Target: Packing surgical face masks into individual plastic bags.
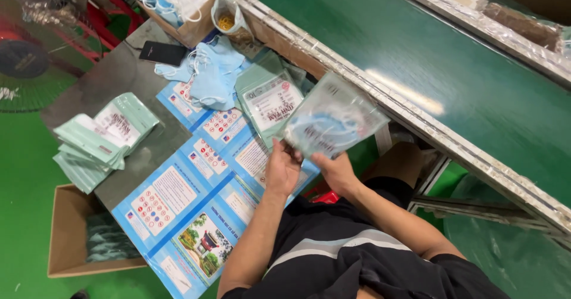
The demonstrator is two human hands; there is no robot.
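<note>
Both hands hold a clear plastic pouch (334,117) with light blue face masks inside, raised above the grey work table (128,76). My left hand (282,169) grips the pouch's lower left edge. My right hand (335,169) grips its lower right edge from beneath. Just behind the pouch lies a pile of empty green-and-clear printed pouches (267,96). A heap of loose blue masks (213,71) lies farther back on the table.
A stack of green pouches (98,141) sits at the table's left end. Blue printed sheets (190,198) cover the near table. A cardboard box (83,233) stands on the green floor. A black phone (162,53) and a box of masks (175,1) are at the back. A green conveyor belt (452,67) runs along the right.
</note>
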